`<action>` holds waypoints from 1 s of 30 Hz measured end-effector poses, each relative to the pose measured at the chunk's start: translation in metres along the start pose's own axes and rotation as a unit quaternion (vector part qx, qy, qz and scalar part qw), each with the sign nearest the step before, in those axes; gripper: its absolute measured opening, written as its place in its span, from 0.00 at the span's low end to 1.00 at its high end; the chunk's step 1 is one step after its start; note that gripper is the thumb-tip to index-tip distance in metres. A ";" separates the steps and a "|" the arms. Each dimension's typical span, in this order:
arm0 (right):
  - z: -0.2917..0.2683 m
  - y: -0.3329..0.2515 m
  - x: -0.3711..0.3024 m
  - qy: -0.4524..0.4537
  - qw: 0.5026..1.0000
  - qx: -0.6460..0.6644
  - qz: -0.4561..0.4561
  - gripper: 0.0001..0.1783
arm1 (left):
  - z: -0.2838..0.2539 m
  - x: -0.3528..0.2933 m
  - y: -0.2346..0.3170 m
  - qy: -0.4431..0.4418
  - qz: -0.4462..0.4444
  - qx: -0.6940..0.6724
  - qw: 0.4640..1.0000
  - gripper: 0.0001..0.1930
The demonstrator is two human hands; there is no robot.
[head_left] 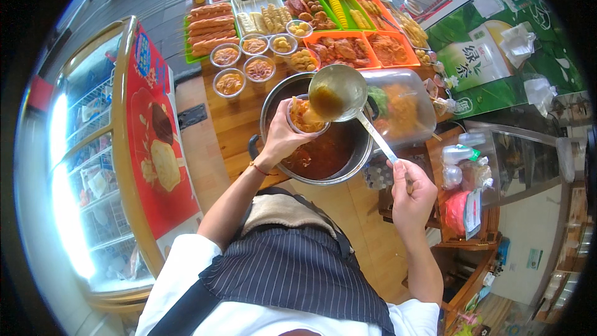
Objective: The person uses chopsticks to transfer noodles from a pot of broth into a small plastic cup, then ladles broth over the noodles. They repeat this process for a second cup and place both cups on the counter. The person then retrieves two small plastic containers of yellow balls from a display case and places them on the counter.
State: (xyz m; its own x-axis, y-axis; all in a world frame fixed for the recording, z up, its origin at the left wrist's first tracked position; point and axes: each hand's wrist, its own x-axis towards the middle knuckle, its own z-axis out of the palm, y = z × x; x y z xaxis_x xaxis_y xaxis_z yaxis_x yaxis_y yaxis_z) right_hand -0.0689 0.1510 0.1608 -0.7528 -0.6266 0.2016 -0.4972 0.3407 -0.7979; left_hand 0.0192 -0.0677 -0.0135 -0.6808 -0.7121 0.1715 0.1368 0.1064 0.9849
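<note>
My left hand (278,138) is closed around a small clear cup (303,118) of orange-coloured food, held over a steel pot (323,182). Reddish-brown liquid (339,152) fills part of the pot. In my right hand (411,198), closed, is the long handle of a metal ladle (354,81). The ladle's bowl is tipped over the cup's right side, with brown broth in it. Whether broth is running into the cup is hard to make out.
Several filled cups (259,69) stand left behind the pot. Trays of skewers and meats (339,49) cover the table's far side. A clear covered container (416,103) sits right of the pot. A glass-fronted cabinet (118,149) stands left, and bagged items (459,211) lie right.
</note>
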 end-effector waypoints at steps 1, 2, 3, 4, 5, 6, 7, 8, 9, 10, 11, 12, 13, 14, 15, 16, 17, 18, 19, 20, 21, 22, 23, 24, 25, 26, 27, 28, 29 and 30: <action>-0.001 -0.001 -0.001 -0.002 1.000 -0.009 0.003 0.12 | -0.001 0.000 0.002 -0.001 -0.003 -0.004 1.000 0.40; -0.003 -0.002 -0.001 -0.003 1.000 -0.019 0.005 0.11 | -0.001 0.000 0.003 -0.001 0.000 -0.006 1.000 0.40; -0.004 -0.003 -0.001 -0.004 0.999 -0.028 0.027 0.10 | -0.002 0.000 0.005 0.000 -0.003 -0.007 1.000 0.39; -0.006 -0.004 0.000 -0.006 0.999 0.002 0.032 0.10 | -0.002 0.000 0.006 0.002 0.000 -0.007 1.000 0.39; -0.009 -0.004 0.001 -0.007 0.998 0.033 0.055 0.10 | -0.002 0.000 0.006 0.003 0.003 -0.007 1.000 0.39; -0.011 -0.003 0.003 -0.008 0.995 0.064 0.079 0.11 | -0.002 0.000 0.007 0.003 0.001 -0.014 1.000 0.40; -0.009 -0.001 0.007 0.011 0.991 0.092 0.099 0.12 | -0.002 0.000 0.008 0.003 0.000 -0.021 1.000 0.40; -0.011 0.002 0.010 0.012 0.984 0.125 0.128 0.13 | -0.002 0.000 0.008 0.005 -0.002 -0.025 1.000 0.40; -0.014 0.006 0.013 0.010 0.975 0.160 0.154 0.13 | -0.003 0.001 0.009 0.006 0.002 -0.027 1.000 0.40; -0.017 0.010 0.016 0.007 0.964 0.194 0.179 0.14 | -0.004 0.001 0.010 0.010 0.006 -0.027 1.000 0.40; -0.018 0.015 0.019 0.020 0.953 0.219 0.207 0.14 | -0.006 0.001 0.011 0.015 0.009 -0.025 1.000 0.40; -0.019 0.021 0.020 0.021 0.953 0.223 0.205 0.14 | -0.009 0.001 0.013 0.021 0.008 -0.028 0.999 0.40; -0.018 0.027 0.022 0.025 0.951 0.227 0.210 0.14 | -0.011 0.001 0.015 0.029 0.006 -0.029 0.999 0.40; -0.018 0.033 0.023 0.030 0.948 0.230 0.216 0.14 | -0.013 0.001 0.018 0.035 0.000 -0.029 0.999 0.40; -0.017 0.041 0.024 0.023 0.951 0.221 0.213 0.13 | -0.017 0.002 0.021 0.031 0.004 -0.037 0.999 0.41; -0.013 0.049 0.026 0.020 0.956 0.214 0.200 0.13 | -0.021 0.002 0.025 0.037 0.013 -0.042 0.998 0.41; -0.008 0.058 0.027 0.019 0.960 0.205 0.188 0.13 | -0.025 0.001 0.028 0.042 0.017 -0.047 0.998 0.41; -0.004 0.066 0.028 0.019 0.965 0.195 0.177 0.12 | -0.028 0.001 0.032 0.046 0.022 -0.055 0.997 0.40; 0.002 0.074 0.027 0.022 0.973 0.158 0.168 0.13 | -0.032 0.001 0.035 0.045 0.027 -0.091 0.994 0.40; 0.004 0.081 0.028 -0.001 0.981 0.115 0.154 0.12 | -0.037 0.001 0.039 0.052 0.029 -0.082 0.995 0.40; 0.013 0.089 0.029 0.005 0.995 0.027 0.095 0.11 | -0.044 0.001 0.042 0.058 0.032 -0.075 0.995 0.40; 0.020 0.095 0.030 0.016 0.995 -0.066 0.073 0.10 | -0.050 0.001 0.046 0.064 0.040 -0.068 0.995 0.40; 0.023 0.099 0.028 0.002 0.990 -0.137 0.017 0.07 | -0.057 0.000 0.049 0.081 0.048 -0.059 0.994 0.40; 0.030 0.104 0.027 0.010 0.986 -0.166 -0.016 0.09 | -0.063 0.000 0.051 0.090 0.054 -0.057 0.993 0.40; 0.033 0.107 0.025 -0.001 0.975 -0.215 -0.061 0.09 | -0.069 0.000 0.053 0.098 0.059 -0.055 0.992 0.39; 0.037 0.111 0.024 -0.012 0.962 -0.259 -0.084 0.09 | -0.076 -0.001 0.055 0.105 0.067 -0.055 0.991 0.39; 0.040 0.114 0.025 -0.008 0.940 -0.300 -0.165 0.08 | -0.083 -0.002 0.056 0.119 0.068 -0.027 0.990 0.39; 0.042 0.117 0.025 -0.024 0.926 -0.320 -0.200 0.08 | -0.089 -0.003 0.056 0.129 0.061 -0.025 0.989 0.39; 0.044 0.120 0.024 -0.039 0.911 -0.341 -0.228 0.08 | -0.094 -0.004 0.055 0.140 0.058 -0.028 0.988 0.39; 0.046 0.124 0.024 -0.058 0.894 -0.366 -0.251 0.09 | -0.101 -0.005 0.053 0.149 0.066 -0.034 0.986 0.40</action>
State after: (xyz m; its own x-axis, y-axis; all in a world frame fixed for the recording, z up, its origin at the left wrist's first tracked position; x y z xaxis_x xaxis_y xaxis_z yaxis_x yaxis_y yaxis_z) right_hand -0.1285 0.1460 0.0409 -0.3274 -0.8830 0.3364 -0.9408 0.3376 -0.0298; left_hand 0.1025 -0.1285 0.0351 -0.4142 -0.8683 0.2729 0.2653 0.1716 0.9488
